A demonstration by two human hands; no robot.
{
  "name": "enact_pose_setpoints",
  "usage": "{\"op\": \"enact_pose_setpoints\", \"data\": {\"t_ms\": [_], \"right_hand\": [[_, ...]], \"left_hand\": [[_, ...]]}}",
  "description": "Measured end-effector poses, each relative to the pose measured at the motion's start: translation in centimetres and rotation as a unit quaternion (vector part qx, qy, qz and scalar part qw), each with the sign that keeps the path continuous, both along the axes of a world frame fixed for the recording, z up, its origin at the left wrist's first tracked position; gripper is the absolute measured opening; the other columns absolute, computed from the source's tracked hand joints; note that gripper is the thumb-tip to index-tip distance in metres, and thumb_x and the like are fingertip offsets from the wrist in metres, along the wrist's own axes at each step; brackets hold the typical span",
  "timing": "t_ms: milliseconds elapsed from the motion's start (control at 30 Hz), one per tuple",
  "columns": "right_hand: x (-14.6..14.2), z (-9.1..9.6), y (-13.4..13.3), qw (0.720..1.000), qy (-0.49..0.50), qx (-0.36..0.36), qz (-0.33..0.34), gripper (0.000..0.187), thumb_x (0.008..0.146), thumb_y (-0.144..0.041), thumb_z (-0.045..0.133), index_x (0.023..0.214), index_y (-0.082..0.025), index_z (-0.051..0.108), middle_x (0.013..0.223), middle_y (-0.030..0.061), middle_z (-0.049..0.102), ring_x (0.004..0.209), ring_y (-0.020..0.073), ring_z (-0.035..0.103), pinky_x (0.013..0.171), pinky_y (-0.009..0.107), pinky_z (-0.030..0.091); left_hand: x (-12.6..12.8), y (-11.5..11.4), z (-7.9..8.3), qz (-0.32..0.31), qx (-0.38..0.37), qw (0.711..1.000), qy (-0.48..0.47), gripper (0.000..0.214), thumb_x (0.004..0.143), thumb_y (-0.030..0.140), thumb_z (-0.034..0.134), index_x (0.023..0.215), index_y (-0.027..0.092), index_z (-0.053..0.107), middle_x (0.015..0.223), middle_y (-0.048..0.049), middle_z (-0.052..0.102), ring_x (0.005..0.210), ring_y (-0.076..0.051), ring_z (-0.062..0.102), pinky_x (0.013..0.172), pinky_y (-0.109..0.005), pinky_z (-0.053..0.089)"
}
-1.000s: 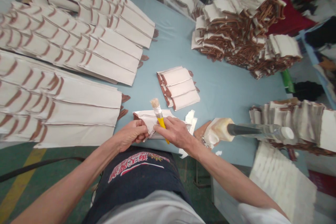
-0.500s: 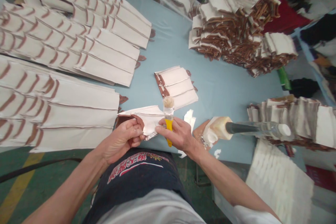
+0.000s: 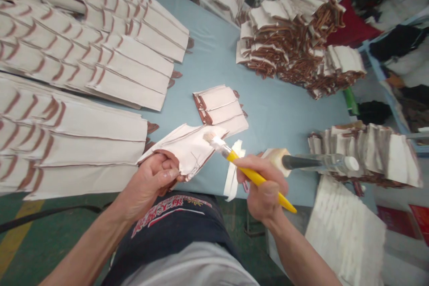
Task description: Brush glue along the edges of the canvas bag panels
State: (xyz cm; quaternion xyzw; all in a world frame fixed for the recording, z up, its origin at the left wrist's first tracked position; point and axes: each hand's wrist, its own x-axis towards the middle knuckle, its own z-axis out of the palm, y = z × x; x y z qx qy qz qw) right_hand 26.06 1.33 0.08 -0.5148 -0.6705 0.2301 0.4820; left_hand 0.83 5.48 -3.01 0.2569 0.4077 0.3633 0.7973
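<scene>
My left hand [image 3: 160, 173] pinches the near, brown-edged side of a white leather-like piece [image 3: 191, 147] lying at the table's front edge. A flat paintbrush [image 3: 254, 176] with a yellow handle is gripped in my right hand [image 3: 266, 187]. Its pale bristles rest on or just above the far part of that piece; contact is hard to tell. Just beyond lies a small stack of folded white pieces with brown edges [image 3: 223, 106]. White strips [image 3: 232, 174] lie left of my right hand. A pot with a dark-necked clear bottle [image 3: 301, 161] is partly hidden behind that hand.
Long overlapping rows of white, brown-edged pieces [image 3: 97, 140] cover the left of the blue table [image 3: 208, 60]. Piled bundles [image 3: 281, 44] stand at the back right, with another bundle [image 3: 365, 152] at the right. A white bin [image 3: 217, 6] sits at the back.
My right hand has let go of the piece and moved right, tilting the brush from upright to lying across it, bristles leftward. The piece now lies spread out more, still in my left hand.
</scene>
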Motion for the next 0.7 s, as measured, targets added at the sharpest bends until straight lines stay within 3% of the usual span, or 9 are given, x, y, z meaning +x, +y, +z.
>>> {"op": "enact_pose_setpoints", "data": {"t_ms": [100, 200, 367, 467, 600, 700], "right_hand": [[-1.9, 2.0, -1.4, 0.995, 0.096, 0.004, -0.040, 0.049, 0.117, -0.051, 0.043, 0.093, -0.026, 0.078, 0.052, -0.0061, 0.052, 0.043, 0.0135, 0.049, 0.055, 0.031, 0.045], [-3.2, 2.4, -1.7, 0.994, 0.071, 0.016, -0.087, 0.042, 0.114, -0.047, 0.053, 0.086, -0.028, 0.079, 0.048, -0.0064, 0.049, 0.041, 0.0145, 0.049, 0.060, 0.035, 0.052], [-3.2, 1.6, -0.5, 0.997, -0.010, 0.077, -0.014, 0.041, 0.113, -0.036, 0.051, 0.085, -0.027, 0.079, 0.058, -0.0015, 0.068, 0.047, 0.0155, 0.061, 0.053, 0.030, 0.055], [-2.5, 1.9, 0.4, 0.996, -0.053, 0.060, 0.033, 0.042, 0.112, -0.029, 0.050, 0.081, -0.026, 0.078, 0.064, -0.0012, 0.074, 0.053, 0.0142, 0.068, 0.057, 0.027, 0.057], [-0.9, 2.9, 1.0, 0.992, -0.054, 0.037, 0.111, 0.042, 0.112, -0.032, 0.050, 0.081, -0.026, 0.078, 0.061, -0.0022, 0.072, 0.049, 0.0125, 0.065, 0.054, 0.025, 0.054], [-0.2, 3.2, 1.1, 0.996, -0.034, 0.027, 0.081, 0.044, 0.113, -0.037, 0.052, 0.081, -0.027, 0.080, 0.061, -0.0016, 0.072, 0.049, 0.0141, 0.065, 0.056, 0.028, 0.056]], "left_hand": [[0.4, 0.0, -0.1, 0.010, 0.008, 1.000, -0.002, 0.055, 0.067, 0.054, 0.107, 0.080, 0.018, 0.068, 0.070, -0.0011, 0.070, 0.064, -0.014, 0.062, 0.058, -0.019, 0.046], [0.9, -0.1, -0.5, 0.015, 0.007, 1.000, -0.001, 0.050, 0.072, 0.052, 0.105, 0.081, 0.018, 0.069, 0.073, -0.0001, 0.069, 0.069, -0.014, 0.063, 0.067, -0.021, 0.051], [1.1, -0.2, -0.7, 0.014, 0.011, 0.999, 0.042, 0.044, 0.076, 0.049, 0.099, 0.090, 0.020, 0.070, 0.077, -0.0005, 0.069, 0.069, -0.016, 0.060, 0.062, -0.023, 0.048], [1.0, -0.3, -0.2, 0.011, 0.018, 0.998, 0.057, 0.040, 0.075, 0.044, 0.098, 0.083, 0.020, 0.067, 0.071, 0.0013, 0.066, 0.064, -0.014, 0.056, 0.059, -0.022, 0.045], [1.0, -0.6, 0.1, -0.009, 0.020, 0.998, 0.066, 0.039, 0.077, 0.044, 0.098, 0.083, 0.019, 0.069, 0.071, 0.0009, 0.067, 0.065, -0.014, 0.056, 0.060, -0.021, 0.045], [1.1, -0.8, 0.1, -0.026, 0.021, 0.998, 0.053, 0.040, 0.081, 0.049, 0.097, 0.086, 0.019, 0.070, 0.074, -0.0002, 0.068, 0.066, -0.015, 0.059, 0.061, -0.022, 0.046]]}}
